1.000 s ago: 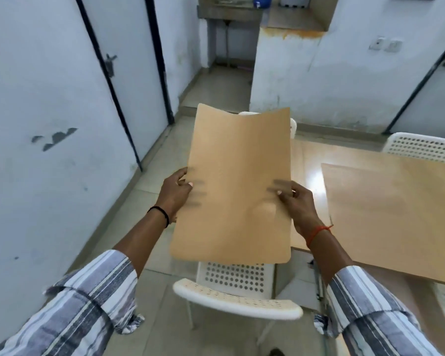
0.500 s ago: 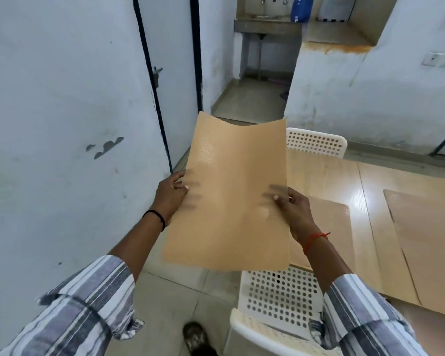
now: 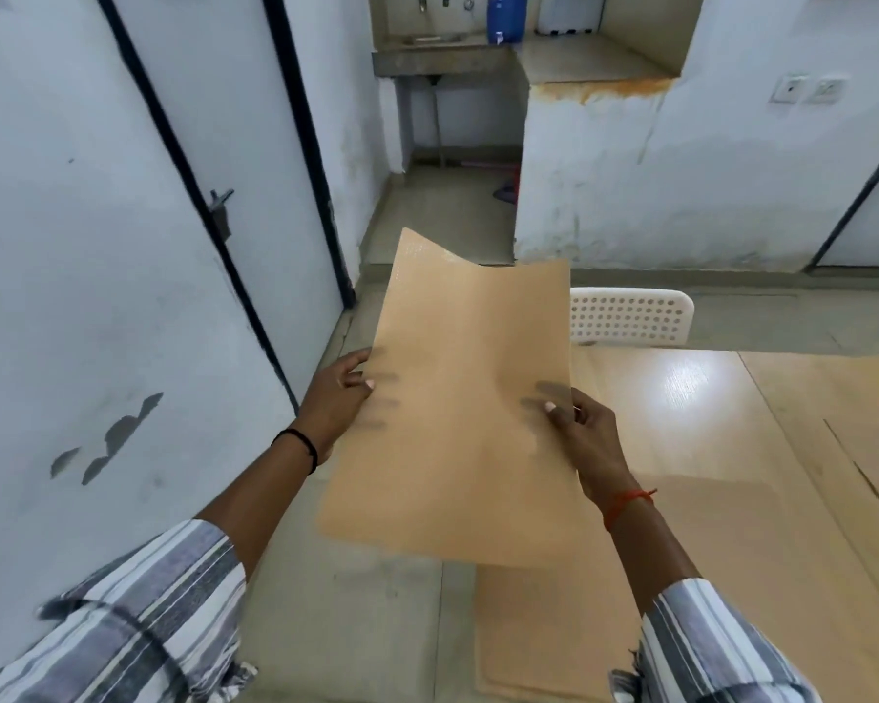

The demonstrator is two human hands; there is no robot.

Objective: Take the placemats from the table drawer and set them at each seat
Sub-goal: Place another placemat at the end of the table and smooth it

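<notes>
A tan placemat (image 3: 470,398) is held tilted in the air beside the wooden table (image 3: 721,449), left hand (image 3: 338,398) and right hand (image 3: 587,438) pinching its side edges, both forearms outstretched, a white perforated chair (image 3: 630,317) beyond

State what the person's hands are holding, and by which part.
Both hands hold one tan placemat: left hand on its left edge, right hand on its right edge.

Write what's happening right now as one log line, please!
step: carrying | held: tan placemat | left hand: left edge | right hand: right edge | over: wooden table corner | not laid
</notes>
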